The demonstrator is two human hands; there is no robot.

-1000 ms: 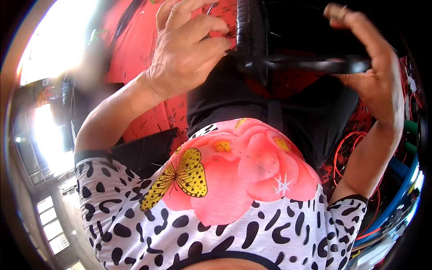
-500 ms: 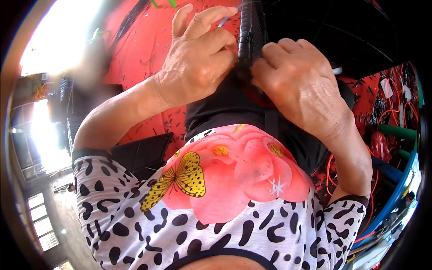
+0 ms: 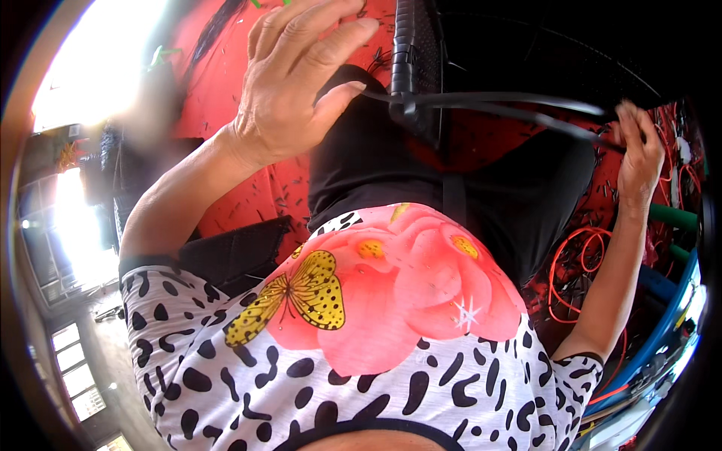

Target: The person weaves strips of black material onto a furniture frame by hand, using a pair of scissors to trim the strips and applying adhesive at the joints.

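Observation:
A black frame edge, wrapped in a flat band, stands between my knees and borders a dark woven panel. From the frame's lower corner a shiny black strip stretches to the right in two strands, blurred by motion. At far right my right hand is closed on the strip's end. My left hand hovers left of the frame with fingers stretched out and thumb apart. No held thing shows in it; the strip passes close to its thumb tip.
Red sheeting covers the floor, littered with short black scraps. At right lie a loop of orange-red cord, green tubes and a curved blue rim. A dark flat piece lies by my left elbow.
My right hand has swung far right from the frame, drawing the strip out taut. My left hand has let go of the frame area, moved left and spread its fingers.

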